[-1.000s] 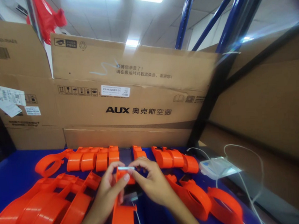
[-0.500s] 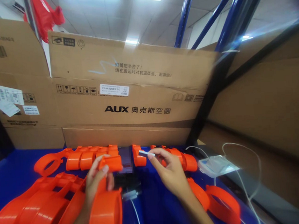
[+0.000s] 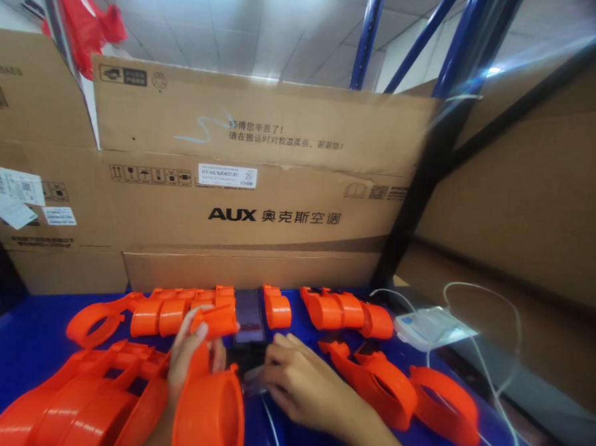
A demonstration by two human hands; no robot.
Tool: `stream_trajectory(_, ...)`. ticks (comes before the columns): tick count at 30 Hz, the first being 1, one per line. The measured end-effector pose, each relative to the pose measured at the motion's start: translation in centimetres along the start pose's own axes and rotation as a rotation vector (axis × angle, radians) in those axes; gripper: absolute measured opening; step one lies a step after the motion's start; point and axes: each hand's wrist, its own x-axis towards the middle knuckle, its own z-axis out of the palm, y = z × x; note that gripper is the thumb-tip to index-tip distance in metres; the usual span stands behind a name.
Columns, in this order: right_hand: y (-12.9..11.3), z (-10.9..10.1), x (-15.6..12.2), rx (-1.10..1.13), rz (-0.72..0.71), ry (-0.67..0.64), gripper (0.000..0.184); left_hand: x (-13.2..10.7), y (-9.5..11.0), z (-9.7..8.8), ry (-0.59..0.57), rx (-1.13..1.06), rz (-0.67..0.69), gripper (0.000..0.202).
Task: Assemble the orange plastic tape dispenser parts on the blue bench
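My left hand [image 3: 182, 359] is closed around an orange plastic part [image 3: 205, 417], a wide ring with a smaller block-like top end, held upright left of centre. To its right, my right hand [image 3: 293, 376] is curled with its fingers pressed together, low over a dark object [image 3: 248, 355] on the blue surface. What those fingers pinch is hidden. Just below the fingertips, a white cable [image 3: 272, 421] runs toward the front edge. Behind the hands lies a dark flat rectangular device [image 3: 249, 312].
Several orange ring parts [image 3: 92, 407] lie at the left, with more orange parts [image 3: 337, 309] at the back and right. A clear plastic box [image 3: 433, 329] with loose white cables stands at the right. A large cardboard panel [image 3: 279, 250] closes off the back.
My right hand has moved down and left to the dark object; the small black-and-white strip it pinched is now out of sight. My left hand keeps the orange part, shifted slightly left.
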Motion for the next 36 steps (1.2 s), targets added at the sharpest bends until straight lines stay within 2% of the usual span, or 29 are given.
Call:
stream_trajectory(3, -0.1, -0.4, -0.2, 0.011, 0.014, 0.010, 0.016, 0.3, -0.7, -0.3, 0.042, 0.056, 0.040, 0.041)
stream_trajectory(8, -1.4, -1.6, -0.7, 0.151, 0.045, 0.194, 0.030, -0.2, -1.2, 0.8, 0.284, 0.082, 0.067, 0.056)
stream_trajectory(9, -1.9, -1.8, -0.8, 0.196, 0.032, 0.237, 0.035, -0.4, -1.2, 1.1, 0.316, 0.067, 0.071, 0.057)
stream_trajectory(11, -2.9, -1.8, -1.1, 0.238, 0.014, 0.294, 0.054, -0.6, -1.3, 1.4, 0.348, 0.058, 0.082, 0.059)
stream_trajectory(13, -4.0, -1.5, -1.2, 0.198, 0.028, 0.312, 0.074, -0.6, -1.6, 1.4, 0.358, 0.080, 0.104, 0.061)
stream_trajectory(14, -4.5, -1.2, -1.2, 0.165, 0.042, 0.314, 0.077, -0.6, -1.8, 1.3, 0.367, 0.096, 0.124, 0.062)
stream_trajectory(16, -5.2, -0.5, -1.0, 0.117, 0.065, 0.314, 0.070, -0.4, -2.1, 1.0, 0.377, 0.127, 0.153, 0.063)
stream_trajectory(19, -5.2, 0.1, -0.6, 0.108, 0.081, 0.357, 0.062, -0.3, -2.0, 1.1, 0.328, 0.132, 0.122, 0.064)
stream_trajectory(22, -3.6, -0.9, -0.3, 0.131, 0.135, 0.461, 0.059, -0.5, -1.6, 1.7, 0.206, 0.072, 0.082, 0.064)
stream_trajectory(26, 0.5, -4.0, 0.0, 0.002, 0.439, 0.626, 0.050, -0.6, -1.2, 2.0, 0.143, 0.107, 0.080, 0.058)
stream_trajectory(28, 2.7, -5.2, 0.2, -0.099, 0.602, 0.572, 0.048, -0.5, -1.4, 1.8, 0.126, 0.148, 0.063, 0.049)
stream_trajectory(30, 4.4, -5.6, 0.5, -0.173, 0.722, 0.445, 0.046, -0.4, -1.7, 1.6, 0.092, 0.182, 0.044, 0.043)
stream_trajectory(32, 5.6, -5.2, 0.8, -0.214, 0.758, 0.332, 0.045, -0.3, -2.1, 1.4, 0.046, 0.243, 0.022, 0.038)
stream_trajectory(36, 6.9, -3.2, 1.4, -0.233, 0.760, 0.264, 0.043, -0.5, -2.6, 1.4, -0.084, 0.431, -0.012, 0.034)
